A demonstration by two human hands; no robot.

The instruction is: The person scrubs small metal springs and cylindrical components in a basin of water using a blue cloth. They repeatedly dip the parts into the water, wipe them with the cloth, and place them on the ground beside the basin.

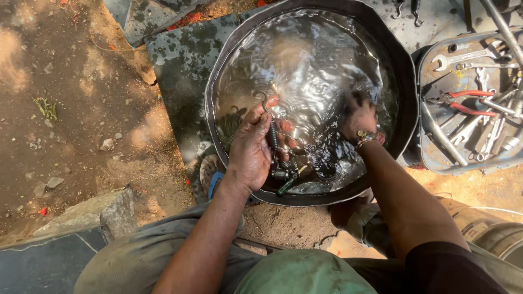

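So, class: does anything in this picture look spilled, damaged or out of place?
Nothing stands out. The left hand holds a spring over the liquid-filled basin, the right hand dips in, and the tool tray sits beside it.

Dirt ground point(81, 109); dark basin point(406, 76), tool tray point(427, 158), stones point(106, 144)

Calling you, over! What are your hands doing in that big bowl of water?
Left hand grips a hooked coil spring above the water. Right hand dipped in the metal basin, blurred. Small metal parts lie near the rim. Over.

Head cam, steep downward view, close over basin point(218, 109), single view
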